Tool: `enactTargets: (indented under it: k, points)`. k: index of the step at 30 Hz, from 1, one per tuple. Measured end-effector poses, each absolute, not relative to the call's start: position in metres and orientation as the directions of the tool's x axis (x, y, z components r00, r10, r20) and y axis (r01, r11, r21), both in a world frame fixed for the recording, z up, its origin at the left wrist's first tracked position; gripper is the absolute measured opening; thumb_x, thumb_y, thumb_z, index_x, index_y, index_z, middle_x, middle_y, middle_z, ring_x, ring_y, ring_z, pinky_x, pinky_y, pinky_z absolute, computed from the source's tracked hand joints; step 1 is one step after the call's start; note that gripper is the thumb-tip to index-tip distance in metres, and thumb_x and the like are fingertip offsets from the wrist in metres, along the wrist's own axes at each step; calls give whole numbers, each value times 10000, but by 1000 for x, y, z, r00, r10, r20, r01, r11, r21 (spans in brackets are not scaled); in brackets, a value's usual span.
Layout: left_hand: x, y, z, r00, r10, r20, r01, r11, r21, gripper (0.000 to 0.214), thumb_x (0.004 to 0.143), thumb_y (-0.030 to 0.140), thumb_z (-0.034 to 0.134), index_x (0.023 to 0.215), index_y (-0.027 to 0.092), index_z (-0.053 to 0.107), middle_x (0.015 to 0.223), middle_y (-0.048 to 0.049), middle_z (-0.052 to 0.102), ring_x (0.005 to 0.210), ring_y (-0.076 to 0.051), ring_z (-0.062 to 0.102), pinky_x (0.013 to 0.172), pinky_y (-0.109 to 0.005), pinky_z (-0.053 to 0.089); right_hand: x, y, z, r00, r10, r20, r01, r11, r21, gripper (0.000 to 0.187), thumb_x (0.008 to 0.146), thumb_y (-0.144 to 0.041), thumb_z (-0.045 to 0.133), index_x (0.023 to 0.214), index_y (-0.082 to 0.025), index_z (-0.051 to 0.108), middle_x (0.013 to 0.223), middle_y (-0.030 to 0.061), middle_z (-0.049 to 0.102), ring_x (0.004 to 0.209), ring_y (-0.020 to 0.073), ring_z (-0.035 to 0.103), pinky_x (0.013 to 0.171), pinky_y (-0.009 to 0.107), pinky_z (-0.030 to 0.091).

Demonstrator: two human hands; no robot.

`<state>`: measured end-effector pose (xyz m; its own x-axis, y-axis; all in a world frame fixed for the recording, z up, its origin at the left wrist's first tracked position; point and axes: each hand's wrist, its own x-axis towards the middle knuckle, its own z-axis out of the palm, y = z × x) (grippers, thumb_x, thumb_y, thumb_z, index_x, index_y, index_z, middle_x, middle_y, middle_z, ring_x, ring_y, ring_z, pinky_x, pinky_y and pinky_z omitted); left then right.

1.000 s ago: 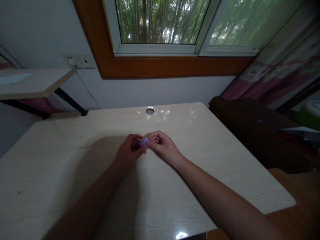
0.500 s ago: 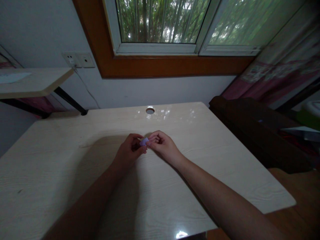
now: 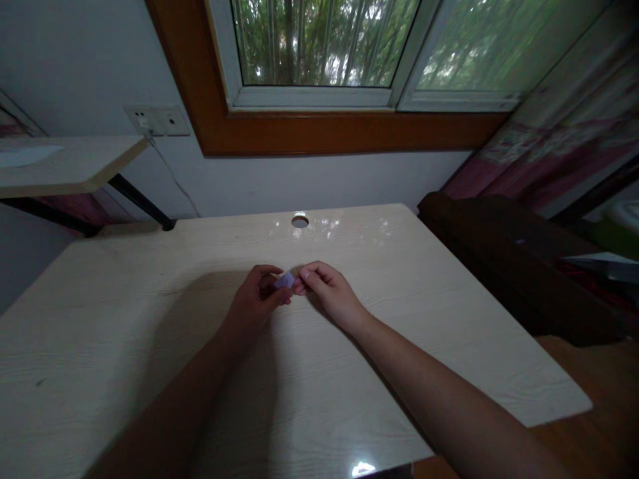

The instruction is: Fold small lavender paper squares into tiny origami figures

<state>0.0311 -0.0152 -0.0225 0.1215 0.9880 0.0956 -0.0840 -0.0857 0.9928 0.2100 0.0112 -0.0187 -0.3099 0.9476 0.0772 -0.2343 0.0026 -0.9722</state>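
A small pale purple piece [image 3: 286,281], perhaps folded paper, is pinched between both hands over the middle of the light wooden desk [image 3: 150,346]. My left hand [image 3: 254,303] curls around it from the left, thumb and fingers closed on it. My right hand [image 3: 327,294] grips it from the right with its fingertips pressed together. Most of the piece is hidden by the fingers.
A round cable hole [image 3: 299,221] sits near the desk's far edge. A second tabletop [image 3: 64,163] stands at the left, under a wall socket [image 3: 157,121]. Dark furniture [image 3: 514,259] and a curtain [image 3: 559,143] lie to the right, below a window [image 3: 319,46].
The right hand has turned slightly, its fingers now lying more over the purple piece. Both hands stay in the same place on the desk.
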Motion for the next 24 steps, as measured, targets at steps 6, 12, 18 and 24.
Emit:
enactTargets:
  k: [6, 12, 18, 24]
  points:
    - [31, -15, -22, 136, 986, 97, -92, -85, 992, 406, 784, 277, 747, 1101, 196, 508, 789, 11, 692, 693, -143, 687, 675, -271, 547, 210, 12, -22, -389, 921, 22, -154, -41, -987, 259, 816, -424, 701, 854, -168, 687, 759, 29, 686, 705, 135, 614, 713, 291, 478]
    - [32, -16, -23, 143, 985, 95, -61, -87, 994, 412, 771, 295, 759, 1093, 198, 522, 798, 4, 694, 720, -156, 692, 697, -290, 552, 211, 13, -24, -386, 923, 9, -76, -22, -997, 248, 780, -396, 727, 845, -159, 695, 732, 26, 663, 679, 138, 585, 682, 292, 451]
    - [31, -16, -23, 145, 984, 103, -48, -98, 994, 408, 776, 275, 753, 1103, 197, 522, 808, 4, 680, 724, -156, 689, 706, -295, 545, 212, 12, -21, -383, 923, 19, -96, -19, -995, 235, 777, -386, 730, 812, -158, 687, 683, 6, 620, 627, 120, 531, 639, 278, 410]
    - [31, -19, -15, 162, 983, 91, -128, -71, 989, 358, 822, 255, 690, 1119, 187, 502, 789, 17, 652, 714, -148, 685, 708, -292, 540, 211, 14, -25, -369, 929, 11, -153, -49, -987, 253, 767, -396, 741, 807, -154, 680, 687, 13, 623, 636, 128, 537, 643, 289, 409]
